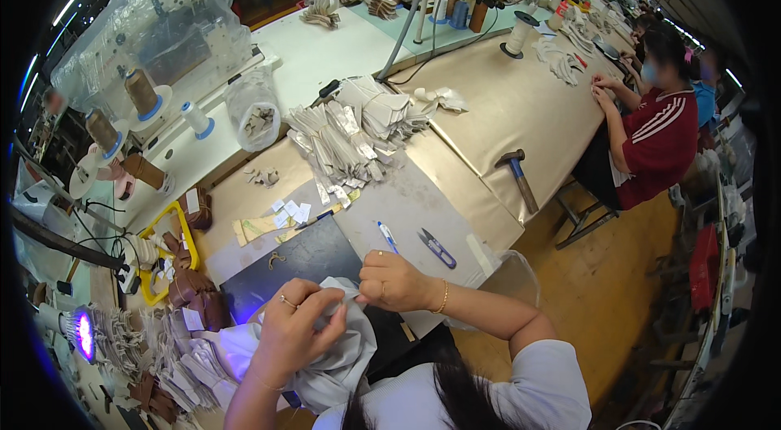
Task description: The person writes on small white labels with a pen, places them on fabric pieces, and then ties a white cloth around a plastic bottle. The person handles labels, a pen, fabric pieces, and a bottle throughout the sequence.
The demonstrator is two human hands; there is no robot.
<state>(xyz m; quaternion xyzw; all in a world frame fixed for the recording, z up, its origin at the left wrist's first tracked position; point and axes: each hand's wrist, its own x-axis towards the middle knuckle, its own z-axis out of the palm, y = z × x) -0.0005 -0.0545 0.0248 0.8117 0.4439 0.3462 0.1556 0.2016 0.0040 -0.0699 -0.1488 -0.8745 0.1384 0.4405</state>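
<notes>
A light grey piece of soft material [358, 342] lies bunched in front of me, against my lap and the near table edge. My left hand [301, 323] is closed with its fingers curled on a fold of it. Just right and slightly farther, my right hand [397, 282] is closed in a pinch at the upper edge of the same material; its fingertips hide what exactly lies between them. Beyond the right hand lie a blue-white pen [386, 236] and blue-handled thread snips [438, 248]. A dark mat [281, 263] lies beyond the left hand.
Stacks of grey cut pieces [338, 141] lie across the table. A hammer [519, 181] rests farther right. At left are a yellow basket [192, 244], brown rolled pieces [195, 290] and thread cones [102, 130]. A person in red [663, 133] works at the right side.
</notes>
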